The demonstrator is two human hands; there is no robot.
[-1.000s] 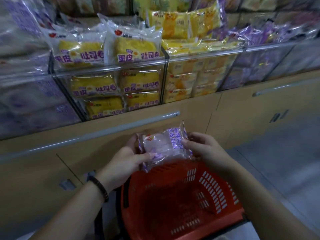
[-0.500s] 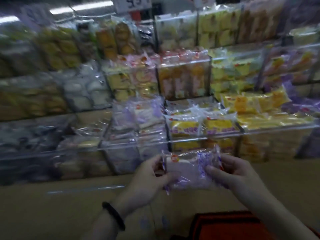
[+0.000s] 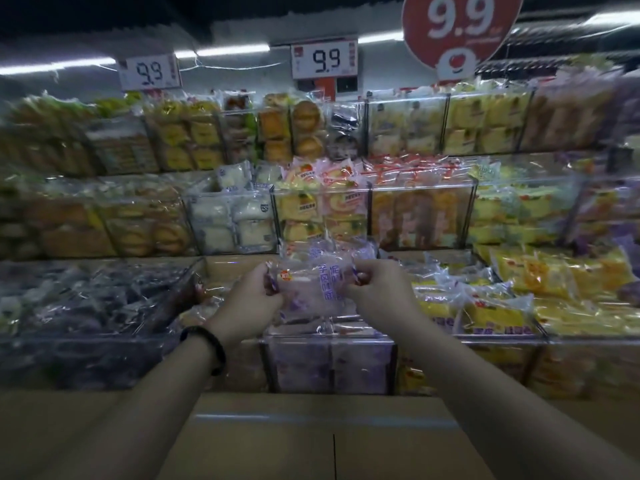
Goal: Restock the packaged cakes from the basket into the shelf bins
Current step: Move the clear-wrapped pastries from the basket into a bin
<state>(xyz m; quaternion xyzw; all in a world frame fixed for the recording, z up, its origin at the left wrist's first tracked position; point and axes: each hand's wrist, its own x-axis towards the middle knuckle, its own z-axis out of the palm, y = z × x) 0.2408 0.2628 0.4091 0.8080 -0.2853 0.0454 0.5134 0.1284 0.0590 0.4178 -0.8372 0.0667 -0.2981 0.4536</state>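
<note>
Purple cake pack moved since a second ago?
Yes: the purple cake pack rose from in front of the cabinet to over the clear bin.

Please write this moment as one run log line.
left hand: grips cake packet | right hand: grips same packet | packet: above clear bin of purple packets | basket: not visible
</note>
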